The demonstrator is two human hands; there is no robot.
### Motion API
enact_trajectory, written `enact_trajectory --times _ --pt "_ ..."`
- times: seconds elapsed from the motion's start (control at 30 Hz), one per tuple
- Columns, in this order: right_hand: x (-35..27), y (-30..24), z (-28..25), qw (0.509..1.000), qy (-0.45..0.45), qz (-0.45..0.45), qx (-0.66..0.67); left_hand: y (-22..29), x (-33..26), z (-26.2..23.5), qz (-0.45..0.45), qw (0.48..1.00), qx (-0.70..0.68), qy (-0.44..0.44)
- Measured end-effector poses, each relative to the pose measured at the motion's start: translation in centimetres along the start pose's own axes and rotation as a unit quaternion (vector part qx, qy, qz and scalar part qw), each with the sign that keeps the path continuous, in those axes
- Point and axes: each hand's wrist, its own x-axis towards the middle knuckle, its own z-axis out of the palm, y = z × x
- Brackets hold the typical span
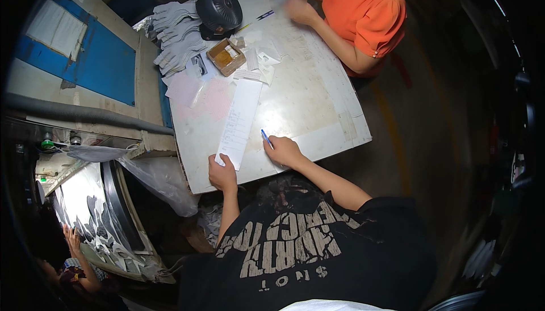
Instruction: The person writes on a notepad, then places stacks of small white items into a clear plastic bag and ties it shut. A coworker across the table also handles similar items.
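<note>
A long white sheet of paper (243,119) with rows of handwriting lies slantwise on the white table (309,104). My left hand (222,173) is closed on its near end, thumb on top. To the right of the sheet, my right hand (285,152) rests at the table's near edge, fingers wrapped round a blue pen (267,138). The pen tip points up and left, apart from the paper. Pale pink sheets (213,100) lie to the left of the paper.
Beyond the paper stand a small cardboard box (226,57) and a black fan (219,10). Stacked white gloves (173,33) line the left edge. Across the table, a person in an orange top (366,16) handles something blurred. Another person (76,254) is at lower left, beside a machine.
</note>
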Motion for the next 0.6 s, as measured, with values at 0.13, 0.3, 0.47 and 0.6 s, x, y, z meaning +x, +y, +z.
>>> enact_trajectory --times 0.13,0.3,0.47,0.6 --pt "0.8 -0.4 -0.9 0.994 0.028 -0.030 -0.099 -0.2 0.1 0.2 -0.004 1.000 -0.002 0.003" --pt "1.3 -0.7 -2.2 0.995 0.082 -0.013 -0.062 -0.2 0.1 0.2 0.001 1.000 -0.016 0.007" --pt "3.3 1.4 -3.2 0.978 0.158 0.078 0.112 -0.4 0.1 0.1 -0.004 0.999 -0.030 0.012" --pt "5.7 8.2 -3.1 0.955 0.186 0.058 0.223 0.0 0.1 0.1 0.000 0.999 -0.035 0.013"
